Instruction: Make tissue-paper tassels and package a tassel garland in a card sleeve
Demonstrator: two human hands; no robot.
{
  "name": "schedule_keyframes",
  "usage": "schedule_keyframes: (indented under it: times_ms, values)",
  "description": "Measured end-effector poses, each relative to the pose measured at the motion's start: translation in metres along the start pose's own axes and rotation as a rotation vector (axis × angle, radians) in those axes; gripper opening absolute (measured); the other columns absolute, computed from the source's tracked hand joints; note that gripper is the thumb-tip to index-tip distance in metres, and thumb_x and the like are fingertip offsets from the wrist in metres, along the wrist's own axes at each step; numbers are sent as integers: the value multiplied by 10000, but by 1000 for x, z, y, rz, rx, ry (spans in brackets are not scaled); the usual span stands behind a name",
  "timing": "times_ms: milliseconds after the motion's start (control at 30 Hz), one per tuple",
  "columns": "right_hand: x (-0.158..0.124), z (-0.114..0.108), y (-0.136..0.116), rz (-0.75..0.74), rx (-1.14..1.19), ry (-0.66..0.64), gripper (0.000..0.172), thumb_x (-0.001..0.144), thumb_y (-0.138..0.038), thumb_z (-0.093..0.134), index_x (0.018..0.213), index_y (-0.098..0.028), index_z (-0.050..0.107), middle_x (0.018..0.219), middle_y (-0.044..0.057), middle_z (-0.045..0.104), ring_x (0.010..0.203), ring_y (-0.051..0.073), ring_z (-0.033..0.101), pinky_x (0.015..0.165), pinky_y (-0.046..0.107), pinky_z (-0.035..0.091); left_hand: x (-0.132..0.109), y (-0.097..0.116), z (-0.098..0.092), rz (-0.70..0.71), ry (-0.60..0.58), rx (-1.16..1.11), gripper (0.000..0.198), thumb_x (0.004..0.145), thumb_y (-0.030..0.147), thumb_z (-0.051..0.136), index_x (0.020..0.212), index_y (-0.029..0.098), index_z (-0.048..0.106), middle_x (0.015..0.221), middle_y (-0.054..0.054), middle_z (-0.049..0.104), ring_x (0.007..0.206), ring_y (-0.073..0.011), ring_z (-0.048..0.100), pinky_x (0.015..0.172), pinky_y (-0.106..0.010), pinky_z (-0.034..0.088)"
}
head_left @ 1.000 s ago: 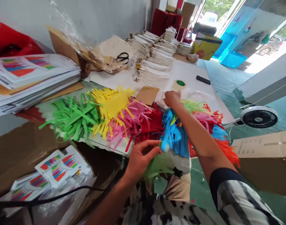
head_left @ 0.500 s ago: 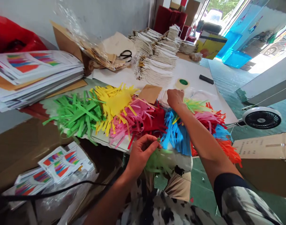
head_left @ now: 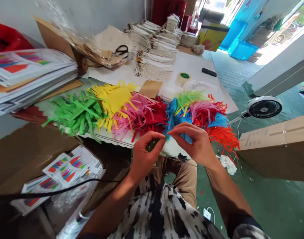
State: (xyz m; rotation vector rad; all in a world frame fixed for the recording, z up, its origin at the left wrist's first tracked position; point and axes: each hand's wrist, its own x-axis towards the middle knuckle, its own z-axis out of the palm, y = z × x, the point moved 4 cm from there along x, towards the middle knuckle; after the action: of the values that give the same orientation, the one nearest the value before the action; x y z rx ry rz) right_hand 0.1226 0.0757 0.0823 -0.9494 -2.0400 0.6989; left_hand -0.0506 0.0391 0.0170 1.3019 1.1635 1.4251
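Note:
My left hand point(head_left: 147, 154) pinches the top of a light green paper tassel point(head_left: 153, 145); most of the tassel is hidden behind the fingers. Facing it, my right hand point(head_left: 195, 143) has thumb and fingertips pressed together close to that pinched end. Whatever lies between the right fingertips is too small to make out. Just beyond both hands, fringed paper lies in bunches along the table edge: green point(head_left: 78, 111), yellow point(head_left: 115, 99), pink point(head_left: 135, 111), red point(head_left: 155, 116) and blue point(head_left: 171, 113). Farther right are light green point(head_left: 190, 98) and orange-red point(head_left: 223, 136) bunches.
Behind the bunches are a tape roll point(head_left: 183, 79), a black phone-like object point(head_left: 209, 72), scissors point(head_left: 121, 50) and stacks of corded white pieces point(head_left: 158, 63). Printed sheets point(head_left: 34, 73) are piled left. A white fan point(head_left: 265, 107) and a carton point(head_left: 278, 146) stand right.
My right hand has come back from the table near the tape roll to meet my left hand. My left hand has risen slightly and still pinches the green tassel. The view has shifted.

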Motion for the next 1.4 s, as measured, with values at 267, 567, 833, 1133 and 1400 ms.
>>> schedule_keyframes:
  times_ms: [267,567,833,1133,1400]
  values:
    - [-60,-13,-8,8,-83,208,137,953,-176,738,1048,-274,730,954,-22,783,837,135,733,787,282,583,-22,19,25,235,-113,143,35,979,212,696,967,212,728,941,-3,729,884,-128,676,826,-251,505]
    - [-79,-19,-22,-35,-186,183,191,967,-159,666,1051,-321,725,951,9,796,893,211,752,802,388,611,-35,32,32,255,-173,256,59,970,226,678,939,219,729,917,-32,745,874,-175,697,826,-292,530]
    - [-85,-17,-20,28,-191,154,152,979,-234,703,1112,-307,712,987,-1,798,901,191,752,834,362,593,-38,32,37,254,-214,235,70,971,218,681,927,216,736,911,-21,758,862,-162,705,822,-277,529]
    - [-93,-22,-5,176,-166,215,31,999,-287,679,989,-273,705,915,-12,762,833,169,715,795,323,557,-38,22,32,40,-196,112,276,930,290,769,1194,241,707,994,-19,766,919,-160,733,854,-262,553]
    - [-98,-11,-1,227,-70,165,85,983,-339,702,1028,-268,717,929,-3,766,835,175,714,795,325,561,-38,16,40,15,-134,80,113,917,305,777,966,214,730,921,-17,744,841,-152,699,795,-253,548]
